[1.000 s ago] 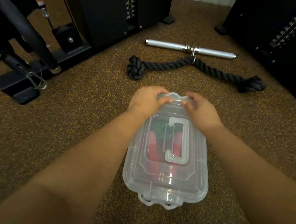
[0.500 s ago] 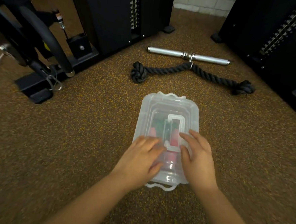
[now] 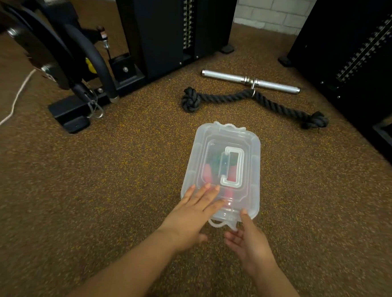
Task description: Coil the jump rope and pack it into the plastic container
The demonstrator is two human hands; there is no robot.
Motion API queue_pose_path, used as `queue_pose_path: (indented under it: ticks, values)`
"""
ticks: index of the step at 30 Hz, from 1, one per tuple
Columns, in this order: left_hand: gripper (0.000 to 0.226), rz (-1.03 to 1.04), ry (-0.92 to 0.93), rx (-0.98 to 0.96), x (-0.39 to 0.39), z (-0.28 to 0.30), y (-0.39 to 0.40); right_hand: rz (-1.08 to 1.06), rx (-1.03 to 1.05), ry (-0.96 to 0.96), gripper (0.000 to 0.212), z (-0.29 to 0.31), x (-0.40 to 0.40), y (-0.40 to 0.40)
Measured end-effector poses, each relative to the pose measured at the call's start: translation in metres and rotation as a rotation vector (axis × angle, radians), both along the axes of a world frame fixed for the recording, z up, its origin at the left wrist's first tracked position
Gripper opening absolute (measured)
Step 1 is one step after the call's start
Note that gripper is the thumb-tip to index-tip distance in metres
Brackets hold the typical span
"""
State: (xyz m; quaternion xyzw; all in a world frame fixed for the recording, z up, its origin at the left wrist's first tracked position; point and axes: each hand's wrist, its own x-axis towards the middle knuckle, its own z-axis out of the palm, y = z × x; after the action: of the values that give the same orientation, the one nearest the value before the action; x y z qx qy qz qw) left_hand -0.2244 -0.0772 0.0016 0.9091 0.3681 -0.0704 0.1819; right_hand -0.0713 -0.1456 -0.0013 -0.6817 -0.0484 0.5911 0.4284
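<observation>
A clear plastic container with its lid on lies on the speckled brown floor in the middle. Through the lid I make out the jump rope: red handles and a dark green coil. My left hand rests flat on the near left corner of the lid, fingers spread. My right hand is at the container's near end, its thumb touching the lid rim and its fingers curled beneath the near latch tab. Neither hand holds anything.
A black knotted rope attachment and a chrome bar lie beyond the container. Black weight machines stand at the back and right. A machine base with a curved bar is on the left. A white cord runs along the far left.
Both hands slid from the far latch back to the near end of the lid. The right hand dropped off the lid to the near latch. The view pulled back.
</observation>
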Motion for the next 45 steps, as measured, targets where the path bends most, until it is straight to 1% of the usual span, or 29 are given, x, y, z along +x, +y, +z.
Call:
queue_pose_path:
  ticks: [2,3,4,6,7,8,10,11,12,16,18,22,25,32,38,42,45]
  values:
    - [0.084,0.025,-0.031,0.01,0.001,0.0,0.0,0.015,0.028,-0.061,0.029,0.004,-0.002,-0.004]
    - [0.081,0.037,-0.047,0.014,0.002,0.001,0.0,0.052,0.046,-0.143,0.033,0.005,-0.003,-0.008]
    - [0.078,0.044,-0.061,0.017,0.002,0.001,0.001,0.108,0.062,-0.275,0.041,0.005,-0.004,-0.013]
    - [0.074,0.051,-0.086,0.016,0.002,0.001,0.003,0.268,0.121,-0.638,0.063,0.005,-0.001,-0.021]
    - [0.072,0.058,-0.099,0.007,0.002,0.0,0.003,0.382,0.161,-0.814,0.07,0.004,0.001,-0.024]
    - [0.071,0.065,-0.114,-0.004,0.003,0.001,0.004,0.521,0.194,-0.976,0.075,0.003,0.003,-0.025]
    - [0.071,0.069,-0.137,-0.019,0.003,0.001,0.004,0.811,0.252,-1.258,0.077,-0.001,0.007,-0.021]
    - [0.071,0.071,-0.146,-0.023,0.003,0.001,0.005,0.916,0.275,-1.354,0.077,-0.004,0.008,-0.016]
    - [0.071,0.071,-0.149,-0.026,0.003,0.001,0.005,0.979,0.292,-1.4,0.076,-0.005,0.01,-0.011]
    - [0.069,0.073,-0.155,-0.031,0.003,0.0,0.006,1.009,0.327,-1.479,0.066,-0.001,0.019,-0.001]
    - [0.069,0.082,-0.177,-0.028,0.003,-0.001,0.006,1.021,0.346,-1.478,0.062,0.002,0.02,0.0]
    - [0.069,0.093,-0.217,-0.025,0.002,-0.006,0.006,1.069,0.343,-1.485,0.06,0.006,0.021,0.001]
    - [0.067,0.093,-0.225,-0.031,0.003,-0.006,0.006,1.102,0.319,-1.451,0.058,0.011,0.021,0.003]
    - [0.05,0.061,-0.249,-0.095,0.0,-0.001,0.022,1.214,0.275,-1.473,0.041,0.024,0.024,0.01]
    - [0.051,0.056,-0.212,-0.102,0.001,0.003,0.024,1.228,0.276,-1.406,0.041,0.029,0.023,0.012]
    - [0.052,0.043,-0.187,-0.083,0.004,0.005,0.023,1.218,0.293,-1.408,0.042,0.027,0.025,0.01]
    - [0.053,0.05,-0.133,-0.08,0.005,0.014,0.021,1.259,0.216,-1.389,0.049,0.03,0.023,0.011]
